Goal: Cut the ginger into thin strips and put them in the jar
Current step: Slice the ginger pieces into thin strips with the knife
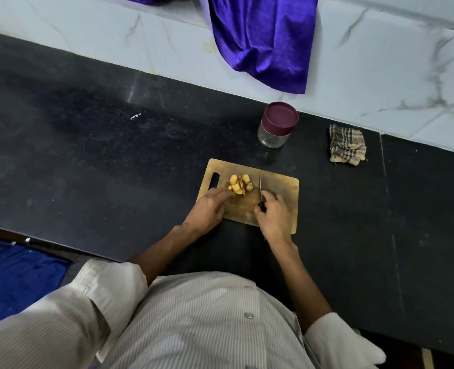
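On the wooden board [279, 187] at mid-bench, I see the ginger [240, 185] lying in knobbly chunks, no clear long axis. My left hand [209, 209] touches its near edge; whether it pinches, I cannot tell. My right hand [272, 214] clasps the knife [260, 189], blade pointing far. Ginger looks firm, light, rollable; I'd pin each chunk's flat side. The jar [276, 126] stands lidded beyond.
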A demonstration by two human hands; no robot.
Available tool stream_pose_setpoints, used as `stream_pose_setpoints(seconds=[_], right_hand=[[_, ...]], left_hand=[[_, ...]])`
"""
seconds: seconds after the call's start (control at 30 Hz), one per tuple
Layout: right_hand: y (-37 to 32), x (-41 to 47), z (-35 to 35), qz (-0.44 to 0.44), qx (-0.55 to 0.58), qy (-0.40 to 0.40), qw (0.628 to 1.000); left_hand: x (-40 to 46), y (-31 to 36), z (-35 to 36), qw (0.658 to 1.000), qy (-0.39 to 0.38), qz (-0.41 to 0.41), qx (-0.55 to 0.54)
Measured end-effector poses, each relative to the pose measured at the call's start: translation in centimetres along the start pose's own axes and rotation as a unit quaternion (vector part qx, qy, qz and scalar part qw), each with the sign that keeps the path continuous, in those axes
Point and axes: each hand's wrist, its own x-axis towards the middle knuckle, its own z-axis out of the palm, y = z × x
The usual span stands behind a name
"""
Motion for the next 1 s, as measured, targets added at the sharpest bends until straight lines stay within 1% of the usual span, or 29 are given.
stream_pose_setpoints(seconds=[0.07, 0.17, 0.23, 0.3, 0.47, 0.57, 0.7, 0.8, 1.0], right_hand=[[0.0, -0.4, 0.4, -0.004, 0.005, -0.005, 1.000], [-0.4, -0.7, 0.7, -0.015, 0.002, -0.012, 1.000], [-0.8, -0.6, 0.8, -0.019, -0.001, -0.016, 1.000], [-1.0, -0.4, 0.7, -0.023, -0.005, -0.016, 1.000], [-0.9, -0.3, 0.5, -0.026, -0.007, -0.016, 1.000], [-0.4, -0.3, 0.4, -0.024, -0.003, -0.010, 1.000], [0.5, -0.5, 0.1, -0.029, 0.022, -0.001, 0.999], [1.1, -0.9, 0.1, -0.022, 0.055, 0.007, 0.998], [2.1, -2.0, -0.1, -0.004, 0.087, 0.006, 0.996]], left_hand=[[0.6, 0.3, 0.2, 0.999, 0.002, 0.005, 0.032], [1.7, 0.6, 0.6, 0.992, -0.037, -0.001, 0.119], [2.2, 0.6, 0.6, 0.987, -0.052, -0.003, 0.151], [2.4, 0.4, 0.5, 0.985, -0.048, -0.001, 0.165], [2.5, -0.1, 0.1, 0.988, -0.046, -0.004, 0.146], [2.1, -0.3, -0.1, 0.993, -0.040, 0.002, 0.108], [1.4, -0.1, -0.5, 0.998, 0.011, -0.033, 0.049], [1.2, 0.1, -0.8, 0.997, 0.038, -0.055, 0.031], [1.9, 1.2, 0.7, 0.998, 0.025, -0.036, 0.035]])
